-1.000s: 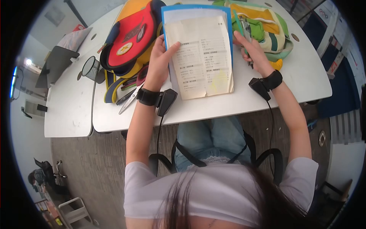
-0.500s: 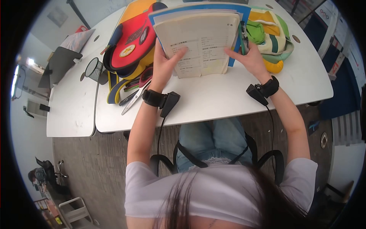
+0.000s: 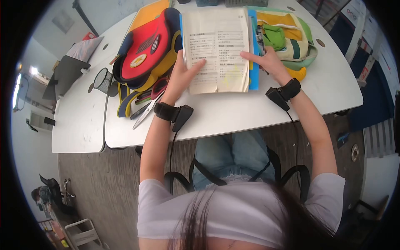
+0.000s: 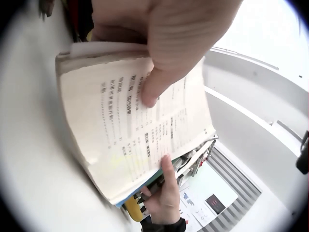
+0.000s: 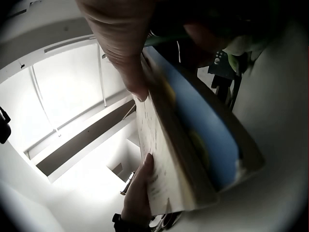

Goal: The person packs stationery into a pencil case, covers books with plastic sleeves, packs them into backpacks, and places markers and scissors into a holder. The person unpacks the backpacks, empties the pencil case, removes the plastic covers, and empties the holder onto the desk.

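A worn paperback book (image 3: 218, 54) faces me with a printed contents page, and a blue-covered book (image 3: 254, 79) stands behind it. My left hand (image 3: 183, 77) grips the left side, its thumb lying across the page. At the right edge my right hand (image 3: 271, 64) holds the stack, with the thumb on the page and the fingers behind. Beside those fingers is a narrow dark item (image 3: 260, 36) with green edging, mostly hidden. In the right wrist view, the blue book (image 5: 207, 125) leans slightly apart from the paperback (image 5: 161, 159) at the lower end.
Left of the books lies a red and yellow backpack (image 3: 146, 46), with scissors (image 3: 146, 112) and pens (image 3: 139, 111) before it. A mesh pen cup (image 3: 101, 80) is farther left. A green and cream backpack (image 3: 293, 37) lies right. Baskets (image 3: 246, 3) stand at the back.
The stack tipped upright over the table, then leaned back so the page faces me again. My right hand has moved inward, its thumb coming onto the page. The left hand keeps its hold.
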{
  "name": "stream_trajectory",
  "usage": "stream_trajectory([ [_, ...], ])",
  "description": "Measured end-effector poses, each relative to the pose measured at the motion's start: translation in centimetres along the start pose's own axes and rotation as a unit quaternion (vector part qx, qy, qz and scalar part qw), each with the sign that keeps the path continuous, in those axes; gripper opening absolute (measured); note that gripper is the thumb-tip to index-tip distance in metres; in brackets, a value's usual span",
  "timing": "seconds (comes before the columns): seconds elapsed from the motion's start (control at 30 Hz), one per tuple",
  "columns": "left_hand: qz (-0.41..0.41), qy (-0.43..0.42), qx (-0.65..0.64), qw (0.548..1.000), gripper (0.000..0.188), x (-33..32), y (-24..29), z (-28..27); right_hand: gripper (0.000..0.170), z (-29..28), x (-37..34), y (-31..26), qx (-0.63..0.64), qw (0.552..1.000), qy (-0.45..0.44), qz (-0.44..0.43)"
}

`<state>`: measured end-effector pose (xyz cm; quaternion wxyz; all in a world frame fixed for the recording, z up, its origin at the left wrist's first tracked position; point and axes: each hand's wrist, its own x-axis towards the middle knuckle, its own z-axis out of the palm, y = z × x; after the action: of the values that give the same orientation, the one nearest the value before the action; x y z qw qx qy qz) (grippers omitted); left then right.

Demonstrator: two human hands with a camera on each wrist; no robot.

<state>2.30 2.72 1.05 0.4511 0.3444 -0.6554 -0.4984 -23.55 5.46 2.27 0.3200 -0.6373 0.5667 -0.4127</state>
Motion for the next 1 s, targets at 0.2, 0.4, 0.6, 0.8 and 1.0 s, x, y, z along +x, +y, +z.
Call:
stream_trajectory([
  [0.2,-0.067,-0.019,-0.016,0.997,0.052,-0.3,-0.1,0.1,0.056,1.4,-0.6,0.5,0.383,0.911,-0.113,0.100],
  [0.4,-0.081,-0.027,0.086,0.993,0.046,-0.3,0.6,-0.7,0.051,0.9,-0.7,1.0,0.465,0.865,-0.116,0.148],
  [0.6,0.143,0.097,0.586,0.791,0.069,-2.6,4.7,-5.9,0.056,-2.0,-0.8,1.4,0.487,0.863,-0.051,0.125],
  [0.8,-0.067,0.094,0.697,0.708,0.053,-1.3,2.2,-13.2,0.055,-2.8,-1.1,1.0,0.531,0.842,0.015,0.094],
  [1.0,0.193,0.200,0.622,0.732,0.026,1.4,4.5,-12.4,0.049,-3.1,-1.2,1.1,0.538,0.839,0.029,0.082],
])
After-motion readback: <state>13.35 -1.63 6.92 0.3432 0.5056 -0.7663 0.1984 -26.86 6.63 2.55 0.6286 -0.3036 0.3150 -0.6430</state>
